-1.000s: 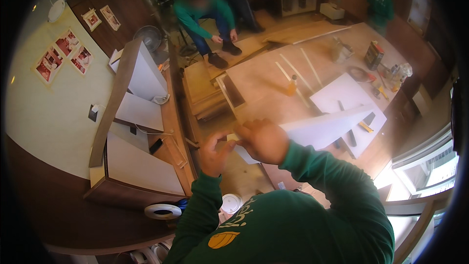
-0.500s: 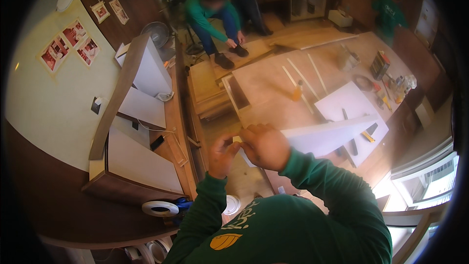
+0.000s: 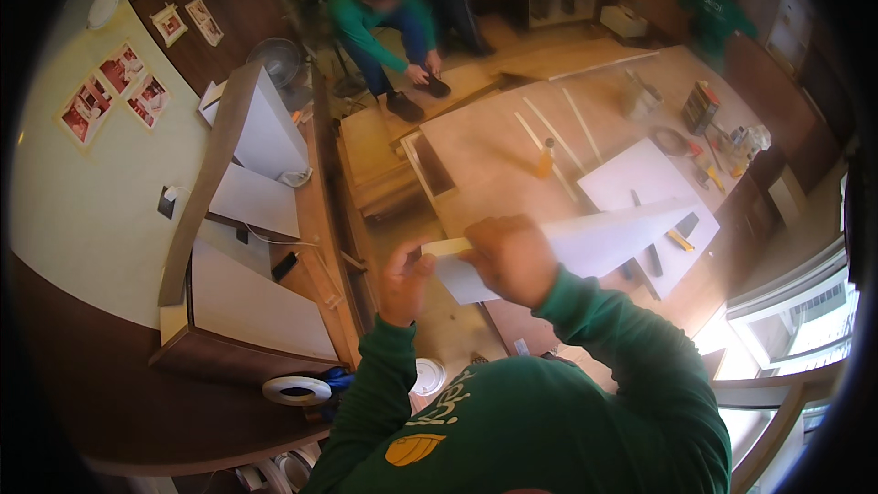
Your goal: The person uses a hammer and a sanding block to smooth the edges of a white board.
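A long white panel [image 3: 599,240] stands on edge in front of me, its near end pale yellowish along the top. My left hand [image 3: 403,285] is at that near end, fingers curled and thumb against the corner. My right hand [image 3: 514,261] is closed over the panel's upper edge, a little to the right. Whether something small is pinched in its fingers is hidden. Under the panel's far part lies a flat white board [image 3: 637,185] on the large wooden worktop [image 3: 494,160]. A dark tool with a yellow part [image 3: 679,240] rests near the far end.
An orange bottle [image 3: 546,157], thin pale strips [image 3: 574,119] and a dark can [image 3: 701,108] stand or lie on the worktop. A white cabinet part [image 3: 251,297] is at left, with a tape roll [image 3: 297,391] nearby. A co-worker [image 3: 389,32] sits beyond, hands at a shoe.
My hands have moved apart; the left has shifted slightly left and the right is now further from it. More of the panel's near end shows between them. The view has shifted slightly.
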Motion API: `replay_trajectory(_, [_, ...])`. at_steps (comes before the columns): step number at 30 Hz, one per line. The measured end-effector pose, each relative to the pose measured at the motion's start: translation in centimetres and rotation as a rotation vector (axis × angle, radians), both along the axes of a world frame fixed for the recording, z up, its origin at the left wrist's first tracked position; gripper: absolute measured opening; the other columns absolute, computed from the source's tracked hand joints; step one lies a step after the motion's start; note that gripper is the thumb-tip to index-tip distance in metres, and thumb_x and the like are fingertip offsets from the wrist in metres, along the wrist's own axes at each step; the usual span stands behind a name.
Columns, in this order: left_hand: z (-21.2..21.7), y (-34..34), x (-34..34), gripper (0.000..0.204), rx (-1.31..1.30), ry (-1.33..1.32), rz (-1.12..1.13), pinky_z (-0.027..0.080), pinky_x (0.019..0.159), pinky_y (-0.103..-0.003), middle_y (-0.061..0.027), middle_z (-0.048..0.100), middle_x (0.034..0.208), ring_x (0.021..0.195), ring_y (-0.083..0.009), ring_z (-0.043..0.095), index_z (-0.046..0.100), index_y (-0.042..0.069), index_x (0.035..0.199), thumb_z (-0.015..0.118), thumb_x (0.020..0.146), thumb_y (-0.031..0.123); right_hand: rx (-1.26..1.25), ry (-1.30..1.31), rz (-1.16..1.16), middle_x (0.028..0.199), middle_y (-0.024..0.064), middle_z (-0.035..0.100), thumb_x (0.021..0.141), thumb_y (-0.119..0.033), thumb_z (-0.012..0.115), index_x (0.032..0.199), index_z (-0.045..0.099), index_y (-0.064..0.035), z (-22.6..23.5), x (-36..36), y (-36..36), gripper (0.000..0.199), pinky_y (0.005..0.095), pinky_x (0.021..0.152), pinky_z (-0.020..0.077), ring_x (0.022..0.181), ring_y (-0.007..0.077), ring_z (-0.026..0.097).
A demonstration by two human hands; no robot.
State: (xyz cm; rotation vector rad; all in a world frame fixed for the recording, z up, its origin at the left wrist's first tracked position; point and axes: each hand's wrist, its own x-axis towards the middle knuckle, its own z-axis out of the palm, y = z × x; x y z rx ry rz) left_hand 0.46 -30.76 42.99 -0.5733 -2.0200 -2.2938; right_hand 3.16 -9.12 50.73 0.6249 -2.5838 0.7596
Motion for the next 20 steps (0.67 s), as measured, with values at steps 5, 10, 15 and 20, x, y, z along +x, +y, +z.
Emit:
replay_trajectory(5, [-0.6, 0.0, -0.4, 0.032, 0.022, 0.015, -0.023, 0.047, 0.089, -0.026, -0.0024, 0.064, 0.111, 0.098, -0.0106, 0.058, 0.061, 0.0, 0.127, 0.068, 0.099, 0.015, -0.063, 0.062, -0.058, 0.089, 0.0063, 0.07, 0.081, -0.016, 0.074, 0.102, 0.071, -0.0108, -0.2, 1.8, 5.4, 0.021, 0.0417, 0.08, 0.0433, 0.083, 0.0282, 0.065])
replay_trajectory(10, [-0.9, -0.4, -0.3, 0.032, 0.043, -0.003, -0.038, 0.044, 0.086, -0.023, -0.002, 0.062, 0.106, 0.093, -0.0088, 0.056, 0.06, -0.001, 0.126, 0.067, 0.099, 0.015, -0.013, 0.111, -0.119, 0.098, 0.0074, 0.073, 0.08, -0.013, 0.078, 0.108, 0.074, -0.0082, 0.0, 3.7, 11.3, 0.028, 0.0406, 0.086, 0.0438, 0.091, 0.0284, 0.067])
replay_trajectory(15, [-0.4, -0.4, -0.3, 0.03, 0.013, -0.028, -0.008, 0.046, 0.087, -0.025, -0.0007, 0.061, 0.103, 0.096, -0.0091, 0.057, 0.062, -0.001, 0.124, 0.068, 0.098, 0.011, 0.126, 0.141, -0.243, 0.099, 0.0092, 0.073, 0.083, -0.015, 0.079, 0.107, 0.074, -0.0059, 0.1, 6.0, 19.3, 0.027, 0.0438, 0.1, 0.0421, 0.103, 0.0283, 0.065])
replay_trajectory(20, [-0.3, -0.5, -1.0, 0.034, 0.034, 0.003, -0.059, 0.043, 0.093, -0.025, -0.0046, 0.063, 0.114, 0.104, -0.0116, 0.057, 0.059, -0.002, 0.129, 0.066, 0.098, 0.01, 0.161, 0.064, -0.411, 0.117, 0.0149, 0.07, 0.084, -0.018, 0.078, 0.107, 0.075, -0.0084, -1.0, 7.6, 28.8, 0.025, 0.0555, 0.117, 0.0296, 0.132, 0.0361, 0.05])
